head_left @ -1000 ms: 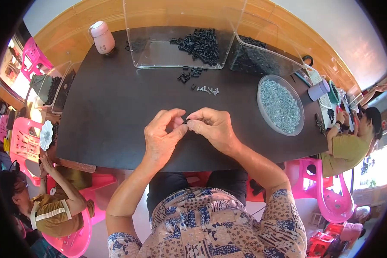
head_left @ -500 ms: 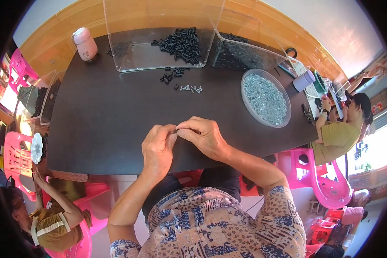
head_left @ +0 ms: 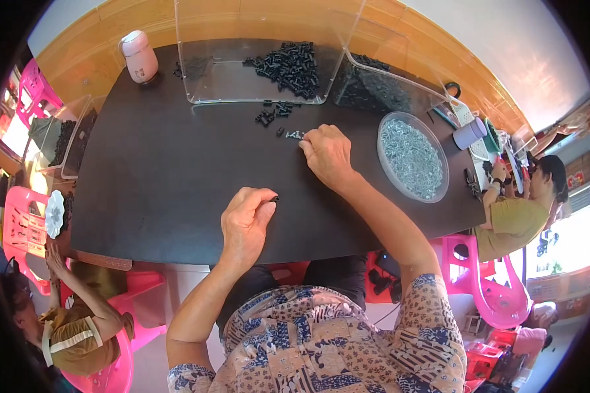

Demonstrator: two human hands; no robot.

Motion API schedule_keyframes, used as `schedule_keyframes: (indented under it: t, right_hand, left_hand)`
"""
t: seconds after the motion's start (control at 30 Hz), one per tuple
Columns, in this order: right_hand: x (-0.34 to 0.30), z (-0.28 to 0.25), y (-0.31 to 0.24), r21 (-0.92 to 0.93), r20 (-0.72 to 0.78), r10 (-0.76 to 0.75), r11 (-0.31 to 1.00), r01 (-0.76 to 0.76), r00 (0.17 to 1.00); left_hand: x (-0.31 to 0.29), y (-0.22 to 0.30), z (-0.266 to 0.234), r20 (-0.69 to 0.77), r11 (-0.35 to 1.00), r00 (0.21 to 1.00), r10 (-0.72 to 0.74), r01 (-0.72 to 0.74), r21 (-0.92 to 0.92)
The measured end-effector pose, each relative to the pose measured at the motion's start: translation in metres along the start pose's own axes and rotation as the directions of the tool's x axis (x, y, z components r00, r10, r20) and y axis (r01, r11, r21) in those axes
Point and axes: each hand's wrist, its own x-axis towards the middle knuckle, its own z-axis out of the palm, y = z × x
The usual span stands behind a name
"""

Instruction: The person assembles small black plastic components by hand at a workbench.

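Observation:
Near the front of the dark table, my left hand (head_left: 244, 223) pinches a small black plastic piece (head_left: 275, 198) between thumb and forefinger. My right hand (head_left: 329, 156) reaches farther in, its fingertips pressed together at a short row of small silver screws (head_left: 292, 135). What those fingertips hold, if anything, is hidden. Just beyond the screws, several loose black plastic pieces (head_left: 266, 118) lie in front of a clear bin. One more black piece (head_left: 280, 131) sits at the row's left end.
A clear bin (head_left: 259, 101) holds a heap of black pieces. To the right stand a round tub (head_left: 445, 171) full of silver screws, another clear bin (head_left: 373, 92) and a lilac cup (head_left: 469, 133). A pink bottle (head_left: 141, 59) is far left. Co-workers sit at both sides.
My right hand has left my left hand and moved forward to the silver screws. The left hand stays near its place, the black piece now showing at its fingertips. The view has shifted slightly.

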Motion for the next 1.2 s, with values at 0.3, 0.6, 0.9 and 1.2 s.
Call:
schedule_keyframes:
  t: [0.3, 0.6, 0.9, 1.2]
  right_hand:
    - [-0.003, 0.001, -0.005, 0.040, 0.032, -0.046, 0.998, 0.045, 0.998]
    - [-0.003, -0.072, -0.063, 0.577, 0.681, 0.155, 0.488, -0.655, 0.716]
    - [-0.005, -0.069, -0.069, 0.531, 0.759, 0.116, 0.458, -0.712, 0.641]
    - [-0.009, -0.055, -0.076, 0.573, 0.708, 0.165, 0.433, -0.696, 0.686]
  left_hand:
    - [0.000, -0.006, -0.001, 0.001, 0.994, 0.998, -0.056, 0.055, -0.097]
    - [-0.005, -0.005, -0.004, 0.067, 0.921, 0.983, -0.171, 0.184, -0.344]
    - [-0.006, 0.002, -0.006, 0.018, 0.986, 0.998, -0.053, 0.055, -0.157]
    - [-0.008, -0.008, -0.007, 0.118, 0.793, 0.967, -0.225, 0.253, -0.555]
